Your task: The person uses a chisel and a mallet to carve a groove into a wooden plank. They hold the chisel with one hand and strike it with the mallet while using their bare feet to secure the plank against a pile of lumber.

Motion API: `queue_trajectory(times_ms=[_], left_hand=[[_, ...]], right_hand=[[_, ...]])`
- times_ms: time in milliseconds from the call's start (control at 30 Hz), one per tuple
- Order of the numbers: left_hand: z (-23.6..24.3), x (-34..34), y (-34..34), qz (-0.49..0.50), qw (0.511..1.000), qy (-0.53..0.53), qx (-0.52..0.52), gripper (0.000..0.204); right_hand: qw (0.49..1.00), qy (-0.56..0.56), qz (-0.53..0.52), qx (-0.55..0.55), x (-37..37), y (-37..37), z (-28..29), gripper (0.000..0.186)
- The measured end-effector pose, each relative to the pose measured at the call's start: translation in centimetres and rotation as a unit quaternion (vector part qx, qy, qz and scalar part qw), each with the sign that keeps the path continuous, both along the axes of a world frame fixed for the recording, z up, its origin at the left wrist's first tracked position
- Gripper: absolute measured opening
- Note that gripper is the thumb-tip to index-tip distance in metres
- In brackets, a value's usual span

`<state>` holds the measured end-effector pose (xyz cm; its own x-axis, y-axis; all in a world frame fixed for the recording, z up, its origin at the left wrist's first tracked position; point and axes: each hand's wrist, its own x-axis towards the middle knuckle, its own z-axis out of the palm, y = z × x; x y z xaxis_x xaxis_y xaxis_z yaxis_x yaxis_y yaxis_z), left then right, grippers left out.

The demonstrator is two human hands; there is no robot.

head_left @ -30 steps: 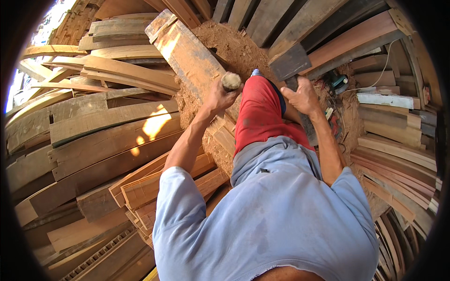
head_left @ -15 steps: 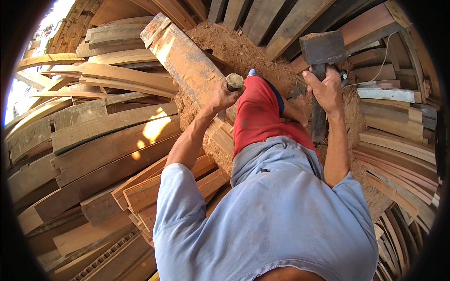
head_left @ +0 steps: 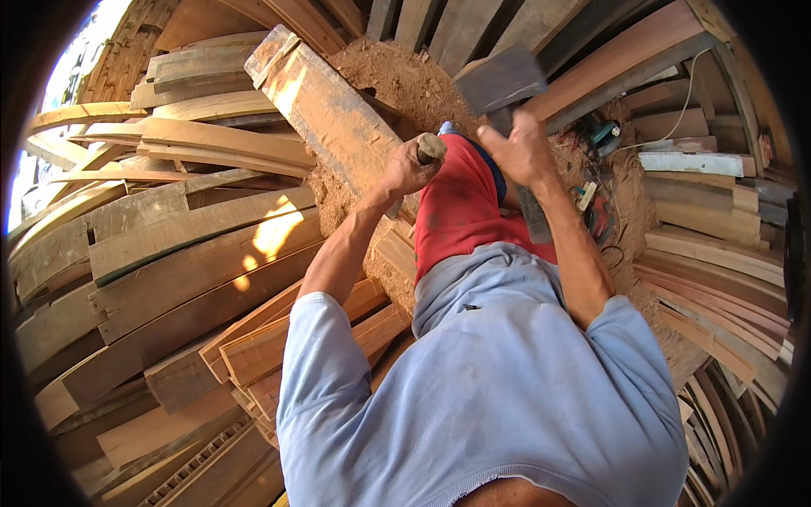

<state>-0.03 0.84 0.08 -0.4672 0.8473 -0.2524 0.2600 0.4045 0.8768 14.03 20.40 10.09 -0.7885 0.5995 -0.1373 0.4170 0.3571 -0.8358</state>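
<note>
My left hand is closed around the handle of what looks like a chisel, held upright with its round, worn butt facing up. The chisel's lower end shows only in part below my fist, over a thick, dusty wooden beam. My right hand grips a dark mallet by its handle. The block-shaped head is a little blurred, above and to the right of the chisel, apart from it. The handle's lower end sticks out below my wrist, over my red shorts.
Stacked boards fill the left side, and more piles line the right. Sawdust and shavings cover the floor around the beam. A teal power tool with a pale cord and another tool lie to the right.
My right hand has swung the mallet to the left, toward the chisel, and its head has tilted. The tools on the right floor now show more. My left hand has hardly moved.
</note>
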Motion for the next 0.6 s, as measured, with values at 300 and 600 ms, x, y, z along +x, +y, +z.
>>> queue_trajectory(times_ms=[300, 600], left_hand=[[0.3, 1.0, 0.4, -0.003, 0.998, 0.009, -0.054, 0.026], [-0.8, -0.1, 0.6, 0.008, 0.997, 0.056, -0.047, 0.028]], right_hand=[[0.976, -0.153, 0.143, 0.061, 0.6, -2.5, -2.5, 0.033], [0.998, -0.05, -0.04, 0.019, -1.1, -0.8, -4.1, 0.035]])
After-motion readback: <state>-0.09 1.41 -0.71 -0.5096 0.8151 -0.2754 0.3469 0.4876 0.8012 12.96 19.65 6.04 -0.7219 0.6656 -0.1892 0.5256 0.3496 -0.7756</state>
